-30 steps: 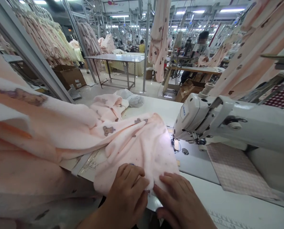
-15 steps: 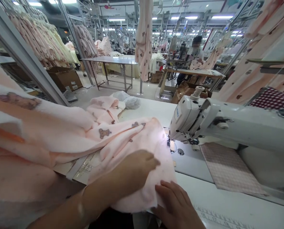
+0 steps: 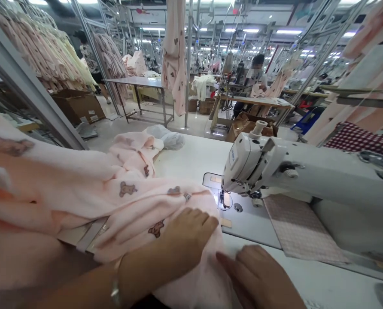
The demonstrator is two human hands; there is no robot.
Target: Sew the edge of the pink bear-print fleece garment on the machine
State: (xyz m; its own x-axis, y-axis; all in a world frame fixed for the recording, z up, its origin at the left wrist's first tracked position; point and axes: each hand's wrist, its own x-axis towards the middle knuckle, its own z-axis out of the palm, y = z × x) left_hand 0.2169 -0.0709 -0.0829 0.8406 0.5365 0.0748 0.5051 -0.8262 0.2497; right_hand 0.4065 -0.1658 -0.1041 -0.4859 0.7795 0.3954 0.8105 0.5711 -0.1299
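Observation:
A pale pink fleece fabric with brown bear prints (image 3: 127,189) lies bunched over the sewing table from the left. My left hand (image 3: 191,234), with a bangle at the wrist, is closed on the fabric, its fingers curled down. At the near right edge of the cloth, my right hand (image 3: 259,270) has its fingers bent around the fabric, slightly blurred; its thumb side is partly hidden. A white sewing machine (image 3: 243,161) stands just beyond, its presser foot (image 3: 223,198) lit and beside the fabric's edge, the plate around it showing.
A pink checked cloth (image 3: 302,229) lies under the machine arm. Clear plastic (image 3: 168,138) sits behind the fabric. Beyond are a metal-legged table (image 3: 136,81), a cardboard box (image 3: 77,107), hanging garments (image 3: 40,56) and a person (image 3: 257,79) at another table.
The fabric has shifted left and nearer, away from the presser foot, uncovering the needle plate. My left hand has moved slightly nearer; my right hand's fingers have gone from spread to bent.

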